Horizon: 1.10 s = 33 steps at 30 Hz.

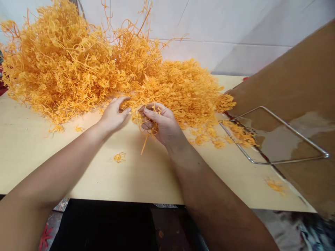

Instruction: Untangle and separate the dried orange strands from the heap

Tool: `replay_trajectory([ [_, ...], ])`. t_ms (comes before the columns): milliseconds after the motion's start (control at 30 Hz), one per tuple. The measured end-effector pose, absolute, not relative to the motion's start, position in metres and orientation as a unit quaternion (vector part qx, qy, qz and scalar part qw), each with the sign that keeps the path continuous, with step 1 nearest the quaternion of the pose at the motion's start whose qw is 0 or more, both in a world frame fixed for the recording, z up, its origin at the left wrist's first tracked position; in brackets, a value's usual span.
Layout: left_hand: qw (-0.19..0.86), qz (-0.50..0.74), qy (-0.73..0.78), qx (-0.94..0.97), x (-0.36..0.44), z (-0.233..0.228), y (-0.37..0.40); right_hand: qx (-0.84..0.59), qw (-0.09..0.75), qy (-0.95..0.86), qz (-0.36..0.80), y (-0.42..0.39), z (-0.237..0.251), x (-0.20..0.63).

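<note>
A big tangled heap of orange plastic sprigs (75, 69), spidery and thin-stemmed, spreads along the back of the pale table. My right hand (166, 125) is closed on a small bunch of orange plastic sprigs (146, 122), with one thin stem hanging down. To its left, my left hand (115, 113) is at the heap's front edge, thumb and fingers apart and curved. I cannot tell whether its fingertips touch the strands there. One loose spidery orange piece (119, 157) lies on the table in front of the hands.
A bent metal wire frame (295, 130) leans at the right, against a large brown cardboard box (300, 80) with tape on it. Another orange piece (275, 185) lies near the box. White wall tiles (209, 28) stand behind the table (94, 177). A dark surface is below its front edge.
</note>
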<state>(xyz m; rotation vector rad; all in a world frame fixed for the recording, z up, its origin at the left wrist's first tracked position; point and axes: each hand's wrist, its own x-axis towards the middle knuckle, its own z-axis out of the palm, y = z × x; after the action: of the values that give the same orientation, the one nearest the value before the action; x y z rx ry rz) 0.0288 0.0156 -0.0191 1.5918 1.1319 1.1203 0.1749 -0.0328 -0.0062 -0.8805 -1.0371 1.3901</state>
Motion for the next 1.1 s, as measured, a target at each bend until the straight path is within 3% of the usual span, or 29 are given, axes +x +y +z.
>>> replay_trajectory([
  [100, 0.276, 0.438, 0.442, 0.733, 0.024, -0.013, 0.012, -0.362, 0.592, -0.426, 0.581, -0.032, -0.006, 0.175],
  [167, 0.235, 0.436, 0.444, 0.746, 0.021, -0.007, 0.009, -0.360, 0.606, -0.422, 0.571, -0.031, -0.006, 0.176],
  [233, 0.265, 0.436, 0.437, 0.741, 0.021, -0.001, 0.007, -0.363, 0.609, -0.425, 0.563, -0.031, -0.005, 0.177],
  [400, 0.524, 0.378, 0.377, 0.663, 0.028, 0.001, 0.001, -0.384, 0.604, -0.412, 0.564, -0.032, -0.003, 0.176],
  [533, 0.614, 0.350, 0.338, 0.622, 0.031, 0.001, -0.004, -0.391, 0.612, -0.421, 0.544, -0.030, -0.004, 0.175],
  [700, 0.611, 0.354, 0.367, 0.605, 0.035, 0.004, -0.006, -0.431, 0.596, -0.456, 0.501, -0.027, -0.010, 0.174],
  [1100, 0.522, 0.477, 0.433, 0.559, 0.038, 0.002, 0.001, -0.436, 0.507, -0.533, 0.518, -0.034, -0.009, 0.169],
])
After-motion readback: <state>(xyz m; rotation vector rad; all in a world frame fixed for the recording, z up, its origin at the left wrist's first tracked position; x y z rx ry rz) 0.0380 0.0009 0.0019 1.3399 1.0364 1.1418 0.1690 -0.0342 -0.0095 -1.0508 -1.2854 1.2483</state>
